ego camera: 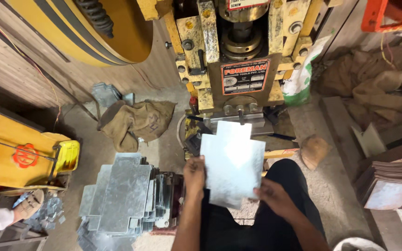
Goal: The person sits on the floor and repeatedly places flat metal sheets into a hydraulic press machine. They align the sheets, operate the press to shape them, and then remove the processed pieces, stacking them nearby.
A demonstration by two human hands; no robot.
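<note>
Seen from above, a person holds a flat, notched sheet of grey galvanised metal (232, 162) out in front of their lap, its far edge close under the tooling of a yellow power press (238, 60). The left hand (194, 174) pinches the sheet's left edge, fingers curled closed around it with the thumb on top. The right hand (271, 195) grips the lower right corner, also closed on the metal; its fingertips are hidden beneath the sheet. To the left of the person's dark trousers lies a stack of similar cut metal blanks (126, 197), just beside the left forearm. Further left stands a yellow machine part (15, 153), and a burlap sack (138, 123) lies crumpled on the concrete floor. At the lower left edge another person's sandalled foot (28, 204) is partly cut off. The press's upper portion runs out of view.
</note>
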